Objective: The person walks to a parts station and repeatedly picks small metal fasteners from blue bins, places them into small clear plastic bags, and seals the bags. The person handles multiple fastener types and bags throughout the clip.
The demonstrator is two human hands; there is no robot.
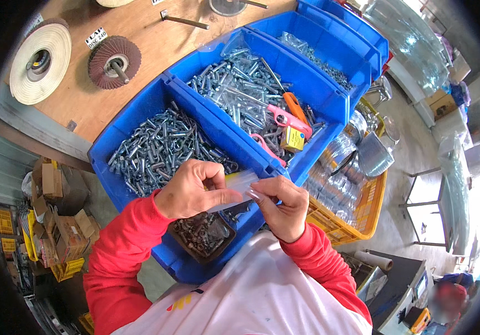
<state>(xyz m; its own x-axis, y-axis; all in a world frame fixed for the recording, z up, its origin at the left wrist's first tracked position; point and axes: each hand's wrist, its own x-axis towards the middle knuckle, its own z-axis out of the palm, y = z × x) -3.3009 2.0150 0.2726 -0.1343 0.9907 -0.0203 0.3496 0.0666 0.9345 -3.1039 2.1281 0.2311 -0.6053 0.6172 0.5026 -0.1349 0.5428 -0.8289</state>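
Between both hands, above the nearest blue bin (108,187), stretches a small clear plastic bag (239,182). My left hand (195,191) pinches one end of it between thumb and fingers. The other end is gripped by my right hand (282,205), thumb against the fingertips. Something yellow shows at the bag's upper edge, and I cannot tell whether it is inside or behind. Below my left hand, a small tray (224,245) of dark, rusty-looking hardware (198,231) rests at the bin's front. Loose silver bolts (164,145) fill the bin behind.
A second blue bin (329,100) carries bolts, a pink long-necked lighter (289,120), an orange-handled tool (294,106) and a yellow box (293,138). Abrasive discs (115,62) hang on a wooden board (156,53). A yellow crate (371,209) stands at right, cardboard boxes (69,234) at left.
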